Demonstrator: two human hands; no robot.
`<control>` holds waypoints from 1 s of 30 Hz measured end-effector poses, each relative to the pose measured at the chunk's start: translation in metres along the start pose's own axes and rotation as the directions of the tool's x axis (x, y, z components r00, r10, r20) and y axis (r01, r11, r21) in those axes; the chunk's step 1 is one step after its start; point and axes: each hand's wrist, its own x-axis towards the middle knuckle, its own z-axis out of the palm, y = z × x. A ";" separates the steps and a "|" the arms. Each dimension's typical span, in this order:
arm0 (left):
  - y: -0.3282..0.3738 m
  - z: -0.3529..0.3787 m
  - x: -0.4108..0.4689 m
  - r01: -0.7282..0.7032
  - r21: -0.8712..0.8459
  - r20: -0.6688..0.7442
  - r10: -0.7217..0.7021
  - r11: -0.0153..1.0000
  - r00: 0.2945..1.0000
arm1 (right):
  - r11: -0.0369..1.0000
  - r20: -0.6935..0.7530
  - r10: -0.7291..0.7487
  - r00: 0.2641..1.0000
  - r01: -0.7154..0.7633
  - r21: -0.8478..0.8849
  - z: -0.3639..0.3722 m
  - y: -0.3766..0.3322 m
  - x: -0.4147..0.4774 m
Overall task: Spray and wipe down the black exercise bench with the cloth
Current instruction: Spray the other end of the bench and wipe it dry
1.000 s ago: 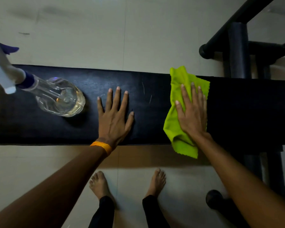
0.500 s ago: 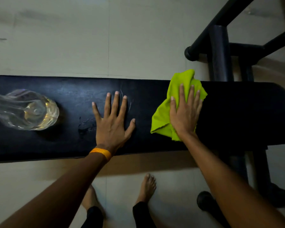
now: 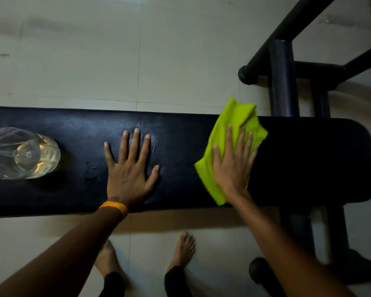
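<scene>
While droplets (image 3: pixel 93 170) glisten at nine o'clock of the flat, spread left hand (image 3: pixel 130 168), the right hand (image 3: pixel 234 166) presses the green cloth (image 3: pixel 234 123) open-palmed on the black bench (image 3: pixel 308 159); spraying seems done, wiping only partway, bottle (image 3: pixel 22 153) parked far left.

No text, label, brand, number or sign can be read anywhere, neither on the clear bottle (image 3: pixel 23 154) nor on the black bench (image 3: pixel 180 136) under it.
</scene>
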 end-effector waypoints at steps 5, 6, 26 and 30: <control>0.001 0.001 0.001 0.006 0.008 -0.013 -0.005 1.000 1.000 | 0.991 0.057 -0.134 0.989 0.134 0.002 -0.001 0.029 0.006; 0.001 0.002 0.001 0.007 0.007 -0.016 -0.007 1.000 1.000 | 1.000 0.020 -0.018 1.000 0.018 0.009 -0.002 0.035 0.031; -0.002 -0.001 -0.001 -0.019 -0.063 0.017 0.020 0.998 1.000 | 0.991 0.073 -0.129 0.989 0.130 -0.009 0.011 -0.049 -0.022; -0.016 -0.006 -0.019 -0.042 -0.105 0.016 0.044 0.994 0.999 | 0.963 0.125 -0.262 0.957 0.268 -0.031 0.008 -0.067 -0.104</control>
